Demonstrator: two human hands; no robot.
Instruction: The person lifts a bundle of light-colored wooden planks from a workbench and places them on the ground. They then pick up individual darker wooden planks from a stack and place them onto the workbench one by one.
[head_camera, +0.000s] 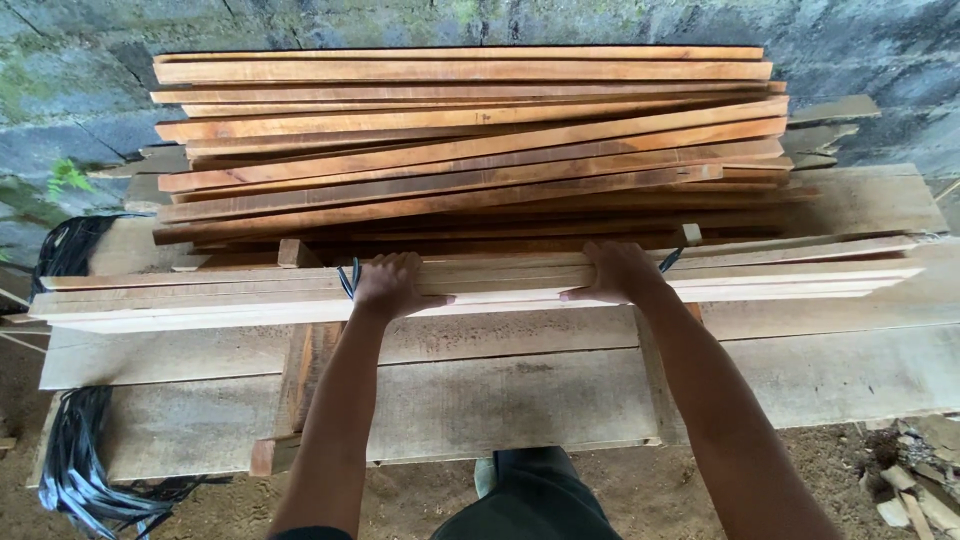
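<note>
A bundle of long pale wooden slats (200, 296) lies crosswise on wide grey planks (520, 400). My left hand (392, 286) grips the bundle near its middle left, fingers curled over the top, right beside a dark strap (349, 280) looped around the slats. My right hand (618, 272) grips the same bundle further right, close to a second dark strap (672, 258). Behind the bundle sits a loose stack of reddish-brown slats (470, 150), fanned at slight angles.
A mossy stone wall (80, 60) rises behind the stack. Coils of black strapping (75, 470) hang at the left edge, with more at the upper left. Wood scraps (915, 495) litter the dirt floor at lower right. My dark trousers (530, 500) show below the planks.
</note>
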